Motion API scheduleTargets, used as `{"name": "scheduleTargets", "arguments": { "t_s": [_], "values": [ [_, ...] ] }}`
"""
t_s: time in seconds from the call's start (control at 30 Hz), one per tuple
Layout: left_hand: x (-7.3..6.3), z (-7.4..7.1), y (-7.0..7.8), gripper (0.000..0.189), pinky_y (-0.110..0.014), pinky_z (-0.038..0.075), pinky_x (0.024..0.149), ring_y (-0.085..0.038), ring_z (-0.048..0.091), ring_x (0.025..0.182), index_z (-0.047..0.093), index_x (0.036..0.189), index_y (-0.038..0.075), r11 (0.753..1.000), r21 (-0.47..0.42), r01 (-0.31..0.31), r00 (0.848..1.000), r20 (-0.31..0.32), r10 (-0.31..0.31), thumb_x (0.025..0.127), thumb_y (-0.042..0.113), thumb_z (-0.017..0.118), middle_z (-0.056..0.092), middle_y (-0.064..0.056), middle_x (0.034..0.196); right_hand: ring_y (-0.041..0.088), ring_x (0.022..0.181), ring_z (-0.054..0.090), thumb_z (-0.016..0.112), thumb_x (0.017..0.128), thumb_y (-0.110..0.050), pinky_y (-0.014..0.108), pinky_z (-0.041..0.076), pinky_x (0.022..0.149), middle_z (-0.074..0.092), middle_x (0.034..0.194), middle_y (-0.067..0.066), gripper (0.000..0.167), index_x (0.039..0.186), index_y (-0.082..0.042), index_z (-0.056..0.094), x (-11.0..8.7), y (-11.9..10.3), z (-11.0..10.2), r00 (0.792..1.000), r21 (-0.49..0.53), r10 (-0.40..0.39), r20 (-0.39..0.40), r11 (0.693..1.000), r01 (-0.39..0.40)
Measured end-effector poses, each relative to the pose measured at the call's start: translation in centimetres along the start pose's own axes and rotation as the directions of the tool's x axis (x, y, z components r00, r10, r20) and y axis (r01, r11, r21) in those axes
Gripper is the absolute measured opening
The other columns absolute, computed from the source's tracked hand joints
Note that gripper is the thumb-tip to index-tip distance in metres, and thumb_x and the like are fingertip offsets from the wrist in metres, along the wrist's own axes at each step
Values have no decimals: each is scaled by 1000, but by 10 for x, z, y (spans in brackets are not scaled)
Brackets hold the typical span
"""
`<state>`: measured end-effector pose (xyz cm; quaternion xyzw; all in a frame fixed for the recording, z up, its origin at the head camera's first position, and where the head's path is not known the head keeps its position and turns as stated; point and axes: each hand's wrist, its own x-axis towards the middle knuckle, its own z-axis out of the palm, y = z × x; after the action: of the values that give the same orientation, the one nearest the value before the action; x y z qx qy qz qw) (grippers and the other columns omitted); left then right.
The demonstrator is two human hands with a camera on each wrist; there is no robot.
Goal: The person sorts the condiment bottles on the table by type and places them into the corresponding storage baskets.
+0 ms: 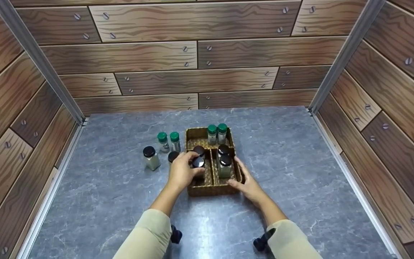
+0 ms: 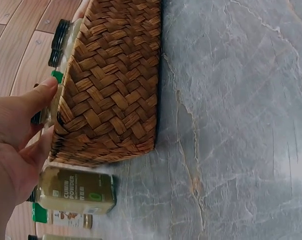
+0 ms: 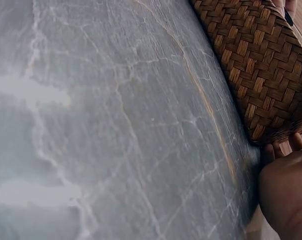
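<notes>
A brown woven basket [image 1: 212, 190] with three compartments sits on the table. My left hand [image 1: 182, 172] reaches over its left rim and pinches a black-capped spice jar [image 1: 198, 162] in the front left compartment; the fingers hide part of its body. Behind that jar stands another black-capped jar [image 1: 199, 150]. My right hand [image 1: 251, 186] grips the basket's right side near the front corner, thumb at the rim and fingers along the outer wall. Two black-capped jars [image 1: 225, 167] fill part of the front right compartment. Two green-capped jars [image 1: 217, 133] stand in the back compartment.
Left of the basket, two green-capped jars [image 1: 169, 141] and a black-capped jar [image 1: 151, 158] stand on the grey marbled table [image 1: 120, 201]. A cumin powder jar [image 2: 81, 190] stands close beside the basket, partly behind my left hand. Wood-patterned panels [image 1: 192, 54] enclose the table.
</notes>
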<state>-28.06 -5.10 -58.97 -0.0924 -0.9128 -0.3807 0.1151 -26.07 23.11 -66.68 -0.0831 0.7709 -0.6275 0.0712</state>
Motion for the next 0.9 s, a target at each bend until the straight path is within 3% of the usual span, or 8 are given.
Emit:
{"name": "scheduleTargets", "arguments": {
  "t_s": [0.43, 0.7, 0.9],
  "values": [
    [3, 2, 0, 52, -50, 60, 93, -30, 71, 105, 66, 117, 12, 1000, 17, -8, 999, 35, 8, 78, 21, 98, 73, -13, 111, 43, 170, 9, 83, 95, -26, 69, 4, 135, 13, 184, 12, 99, 174, -32, 22, 1, 0, 0, 1000, 37, -4, 10, 999, 4],
    [5, 2, -1, 49, -50, 61, 96, -32, 73, 107, 70, 115, 11, 1000, 1, -21, 999, 29, 21, 77, 21, 99, 74, -13, 113, 45, 169, 11, 83, 95, -24, 70, 4, 135, 14, 184, 13, 99, 174, -32, 23, 0, -3, 0, 1000, 40, 4, -4, 999, -4],
    [3, 2, 0, 49, -51, 61, 94, -33, 73, 105, 69, 115, 11, 1000, 2, 3, 1000, 24, -3, 78, 23, 98, 72, -13, 113, 45, 169, 10, 84, 95, -25, 71, 4, 134, 13, 184, 13, 100, 174, -32, 23, 1, -2, 1, 1000, 38, 5, 2, 999, -5]
  ]
}}
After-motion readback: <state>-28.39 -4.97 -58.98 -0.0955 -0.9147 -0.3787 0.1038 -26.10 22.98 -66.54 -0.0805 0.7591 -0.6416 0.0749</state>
